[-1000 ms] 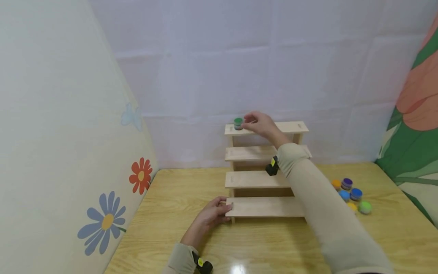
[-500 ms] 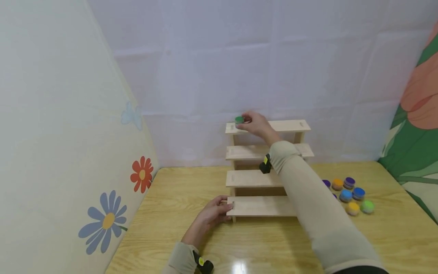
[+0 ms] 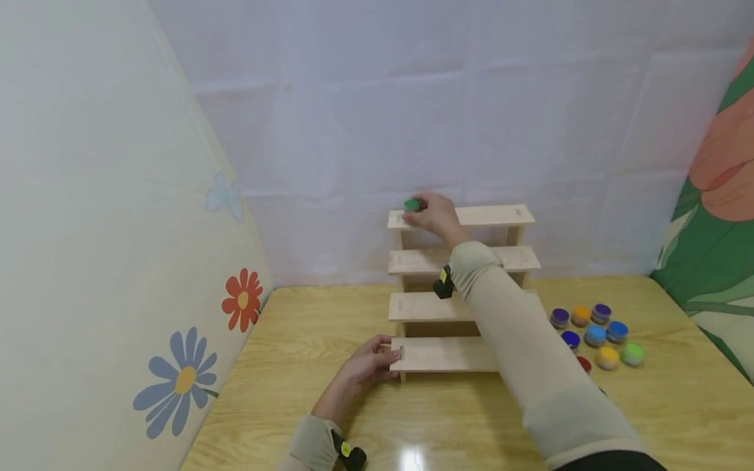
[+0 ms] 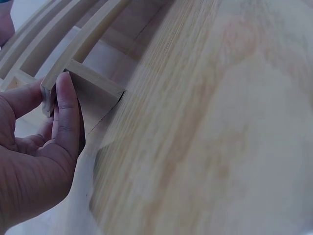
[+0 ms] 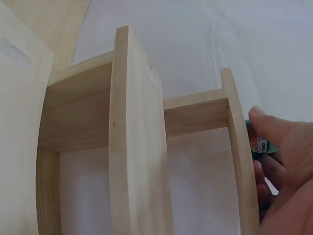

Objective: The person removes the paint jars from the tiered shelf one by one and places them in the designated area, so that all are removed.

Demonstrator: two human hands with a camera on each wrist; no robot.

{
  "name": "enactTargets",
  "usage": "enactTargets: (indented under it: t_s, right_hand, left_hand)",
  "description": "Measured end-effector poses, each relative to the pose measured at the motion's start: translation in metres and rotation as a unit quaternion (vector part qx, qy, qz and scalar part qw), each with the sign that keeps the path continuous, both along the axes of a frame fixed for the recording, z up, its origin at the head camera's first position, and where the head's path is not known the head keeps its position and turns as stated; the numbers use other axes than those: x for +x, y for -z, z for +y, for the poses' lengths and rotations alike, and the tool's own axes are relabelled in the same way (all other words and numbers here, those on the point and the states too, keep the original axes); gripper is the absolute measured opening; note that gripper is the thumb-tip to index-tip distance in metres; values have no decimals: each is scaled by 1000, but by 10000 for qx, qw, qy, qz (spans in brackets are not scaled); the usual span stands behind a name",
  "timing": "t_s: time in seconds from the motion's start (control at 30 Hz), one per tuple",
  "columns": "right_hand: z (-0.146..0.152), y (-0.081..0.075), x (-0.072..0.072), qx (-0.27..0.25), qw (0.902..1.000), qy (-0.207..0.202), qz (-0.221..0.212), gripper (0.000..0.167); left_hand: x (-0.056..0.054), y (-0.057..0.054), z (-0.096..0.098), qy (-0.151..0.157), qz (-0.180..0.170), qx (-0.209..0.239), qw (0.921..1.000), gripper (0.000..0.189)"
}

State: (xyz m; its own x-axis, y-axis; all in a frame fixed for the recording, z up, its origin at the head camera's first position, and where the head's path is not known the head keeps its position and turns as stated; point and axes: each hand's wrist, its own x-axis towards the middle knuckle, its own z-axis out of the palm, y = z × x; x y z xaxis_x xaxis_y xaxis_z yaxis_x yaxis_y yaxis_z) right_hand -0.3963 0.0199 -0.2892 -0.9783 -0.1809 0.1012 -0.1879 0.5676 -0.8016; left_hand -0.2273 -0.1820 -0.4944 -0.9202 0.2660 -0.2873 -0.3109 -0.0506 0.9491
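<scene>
A stepped wooden display shelf [image 3: 438, 353] with several tiers stands on the table in the head view. At the left end of its top board, my right hand [image 3: 436, 214] pinches a small green-lidded tub [image 3: 412, 205]. In the right wrist view, the tub's printed label [image 5: 259, 145] shows between the thumb and fingers of my right hand [image 5: 288, 152], just behind the top board. My left hand [image 3: 368, 366] grips the left end of the lowest board; the left wrist view has its thumb and fingers [image 4: 67, 105] on either side of the board's end [image 4: 49, 93].
Several small tubs with coloured lids, among them a light blue one [image 3: 595, 335] and a light green one [image 3: 633, 354], stand on the table [image 3: 695, 392] to the right. My right sleeve [image 3: 530, 353] covers part of the shelf. A white cloth [image 3: 353, 131] hangs behind.
My right hand has closed in on the green-lidded tub and now pinches it. The right forearm has swung left, uncovering more tubs. My left hand keeps its grip on the lowest board.
</scene>
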Motion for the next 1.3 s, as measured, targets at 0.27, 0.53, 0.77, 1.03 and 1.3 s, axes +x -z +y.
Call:
enactTargets:
  t_s: [0.27,0.53,0.77,1.03,1.3]
  right_hand:
    - [5,-2,3,-121,9997,173,-110,48]
    - [30,-9,15,-292,9994,-184,-62,48]
    - [60,-7,33,-257,9990,-368,-30,48]
    - [93,-4,53,-384,9988,-196,-236,47]
    - [129,11,76,-161,9995,-281,-39,53]
  left_hand:
    - [4,-1,2,67,-7,65,10000,36]
    - [1,-4,2,51,-17,-24,10000,37]
    - [0,-3,0,37,23,-113,9999,39]
    - [-5,-1,4,-28,-8,-75,10000,38]
    - [-9,-2,5,-67,2,-209,9998,41]
